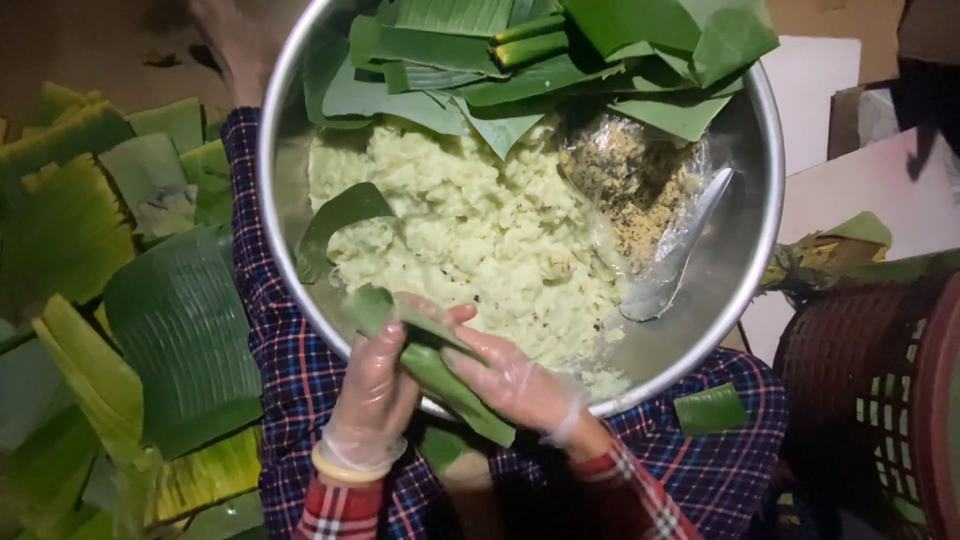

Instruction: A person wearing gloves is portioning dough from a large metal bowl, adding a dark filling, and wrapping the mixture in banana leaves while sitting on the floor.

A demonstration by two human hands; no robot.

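Nearest the camera, over the bowl's near rim, the gloved left hand (pixel 375 400) and right hand (pixel 515 385) both close their fingers around a narrow, folded green leaf strip (pixel 440 370). Beyond, the steel bowl (pixel 745 290) holds pale sticky rice (pixel 480 230), then cut leaves (pixel 520 60).

A plaid cloth (pixel 290 370) over the person's lap carries a steel bowl (pixel 750 250), which covers its middle. A leaf scrap (pixel 710 409) lies on the cloth at 4 o'clock of the bowl. Banana leaves (pixel 180 330) lie stacked at 9 o'clock, overlapping the cloth's edge.
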